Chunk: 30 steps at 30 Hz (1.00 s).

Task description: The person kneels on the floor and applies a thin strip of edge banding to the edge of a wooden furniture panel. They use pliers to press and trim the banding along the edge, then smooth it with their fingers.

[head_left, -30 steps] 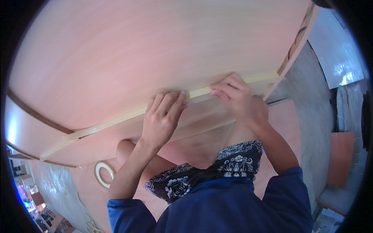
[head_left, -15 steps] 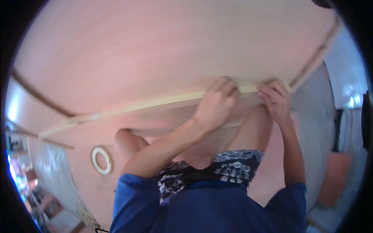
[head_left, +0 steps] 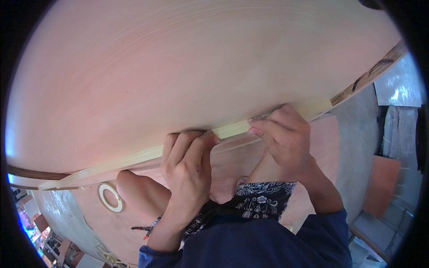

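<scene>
A large, smooth, pinkish wooden panel (head_left: 178, 67) fills the upper part of the view. Along its near edge runs a pale yellow strip of tape (head_left: 136, 158), with its left stretch reaching out past the panel's corner. My left hand (head_left: 187, 156) is closed on the tape near the middle, fingers curled over the panel's edge and thumb against the strip. To its right, my right hand (head_left: 283, 134) pinches the same edge between thumb and bent forefinger. A short length of tape shows between the two hands.
A cream ring-shaped roll (head_left: 111, 197) lies on the pinkish floor sheet beside my left knee. A red-handled tool (head_left: 142, 230) is partly hidden by my left arm. Brown board (head_left: 380, 185) and plastic-wrapped stacks (head_left: 397, 134) stand at right; clutter sits at lower left.
My left hand has moved left and nearer to me along the panel's edge. My right hand has also shifted left along the tape. The view has tilted, and the panel's edge appears lower at left.
</scene>
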Each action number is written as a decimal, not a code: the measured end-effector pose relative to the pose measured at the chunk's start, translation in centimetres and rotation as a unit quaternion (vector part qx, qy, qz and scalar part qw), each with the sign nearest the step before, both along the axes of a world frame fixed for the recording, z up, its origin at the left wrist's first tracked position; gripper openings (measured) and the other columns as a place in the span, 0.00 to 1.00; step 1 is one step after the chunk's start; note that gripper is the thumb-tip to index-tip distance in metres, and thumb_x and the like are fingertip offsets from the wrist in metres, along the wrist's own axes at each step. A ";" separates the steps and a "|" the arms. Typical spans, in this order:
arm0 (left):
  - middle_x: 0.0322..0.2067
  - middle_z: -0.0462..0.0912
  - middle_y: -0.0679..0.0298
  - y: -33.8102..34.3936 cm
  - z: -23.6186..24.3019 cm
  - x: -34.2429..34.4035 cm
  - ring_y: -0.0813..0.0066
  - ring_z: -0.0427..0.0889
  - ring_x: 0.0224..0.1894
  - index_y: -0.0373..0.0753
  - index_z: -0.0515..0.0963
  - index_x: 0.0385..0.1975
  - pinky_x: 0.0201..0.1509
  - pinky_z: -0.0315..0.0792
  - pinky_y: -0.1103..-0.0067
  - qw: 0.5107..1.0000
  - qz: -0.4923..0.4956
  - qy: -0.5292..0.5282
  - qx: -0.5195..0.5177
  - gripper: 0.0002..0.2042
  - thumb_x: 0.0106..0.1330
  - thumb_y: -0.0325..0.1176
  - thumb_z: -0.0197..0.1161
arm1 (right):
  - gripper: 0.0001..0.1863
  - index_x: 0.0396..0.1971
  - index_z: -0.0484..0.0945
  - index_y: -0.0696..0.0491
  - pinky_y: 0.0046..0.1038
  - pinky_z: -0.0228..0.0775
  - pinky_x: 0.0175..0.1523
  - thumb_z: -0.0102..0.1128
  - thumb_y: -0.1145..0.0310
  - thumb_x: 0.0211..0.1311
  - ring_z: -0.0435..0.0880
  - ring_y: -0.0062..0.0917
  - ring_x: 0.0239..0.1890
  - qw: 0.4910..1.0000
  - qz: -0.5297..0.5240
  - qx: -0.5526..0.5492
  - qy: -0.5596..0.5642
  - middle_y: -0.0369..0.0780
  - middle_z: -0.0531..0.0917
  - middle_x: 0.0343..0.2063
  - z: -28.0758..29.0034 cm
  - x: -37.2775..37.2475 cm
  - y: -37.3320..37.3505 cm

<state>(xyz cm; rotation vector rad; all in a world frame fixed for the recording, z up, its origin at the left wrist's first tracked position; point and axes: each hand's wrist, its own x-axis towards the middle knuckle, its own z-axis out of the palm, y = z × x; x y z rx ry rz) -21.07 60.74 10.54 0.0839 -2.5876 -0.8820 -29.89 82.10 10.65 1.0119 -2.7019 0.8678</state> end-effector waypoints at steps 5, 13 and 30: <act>0.42 0.88 0.61 -0.4 1.0 -0.1 0.61 0.85 0.44 0.36 0.90 0.45 0.47 0.83 0.68 0.991 -0.105 -0.049 -0.060 0.18 0.53 0.17 0.75 | 0.09 0.37 0.89 0.49 0.32 0.82 0.46 0.70 0.69 0.56 0.83 0.30 0.43 0.998 0.034 0.053 -0.013 0.34 0.81 0.34 0.3 0.4 0.7; 0.46 0.86 0.57 3.4 1.2 -3.2 0.59 0.86 0.47 0.32 0.88 0.47 0.50 0.84 0.66 0.981 -0.171 -0.013 -0.088 0.18 0.54 0.20 0.68 | 0.10 0.38 0.88 0.50 0.35 0.77 0.52 0.69 0.66 0.57 0.79 0.34 0.42 0.997 0.048 -0.031 0.057 0.35 0.79 0.32 -0.7 -1.6 4.3; 0.49 0.83 0.54 10.0 -0.6 -6.9 0.57 0.81 0.57 0.30 0.86 0.45 0.64 0.78 0.66 0.935 -0.306 0.011 -0.182 0.17 0.57 0.30 0.65 | 0.10 0.33 0.89 0.52 0.39 0.72 0.42 0.75 0.71 0.47 0.76 0.37 0.36 0.995 0.016 -0.007 0.095 0.39 0.74 0.27 -1.1 -4.2 10.0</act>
